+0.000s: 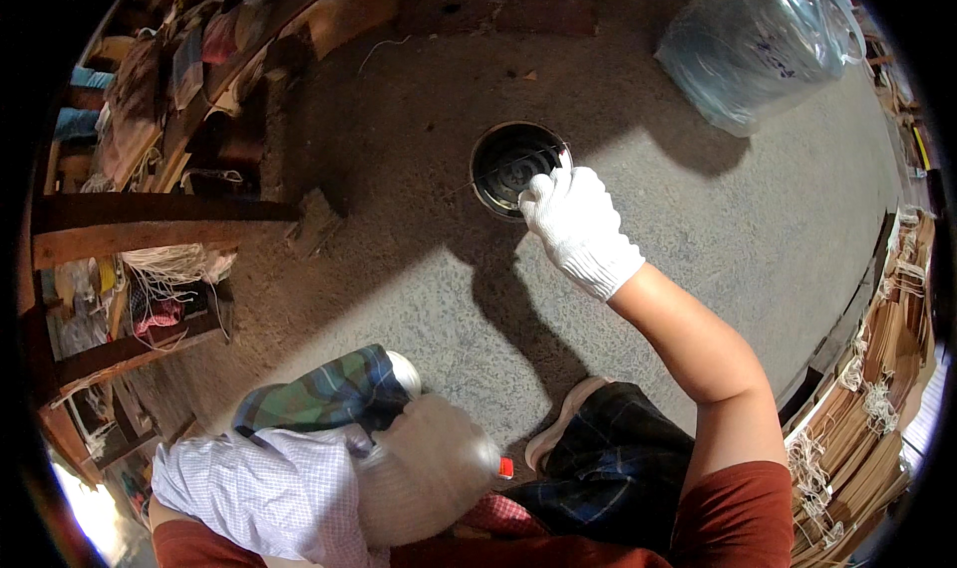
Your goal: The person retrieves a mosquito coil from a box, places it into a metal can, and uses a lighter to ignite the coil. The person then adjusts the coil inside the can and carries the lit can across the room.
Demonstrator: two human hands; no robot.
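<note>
A round dark tin (478,191) sits on the concrete floor, with a dark spiral coil (516,172) inside and a thin wire across its mouth. My right hand (576,219), in a white knitted glove, is closed at the tin's right rim. Its fingertips are bunched together, and what they pinch, if anything, is too small to name. Low over my lap is my left hand (429,468), also gloved and blurred by motion. A small red-ended object (505,467) sticks out from its right side. Pale checked cloth (269,483) covers my left forearm.
Wooden racks (150,224) with cloth scraps and strings stand at the left. A large bluish plastic-wrapped container (753,49) is at the far right. Tied brown bundles (867,398) line the right side. My plaid-covered knees (618,468) flank the near floor.
</note>
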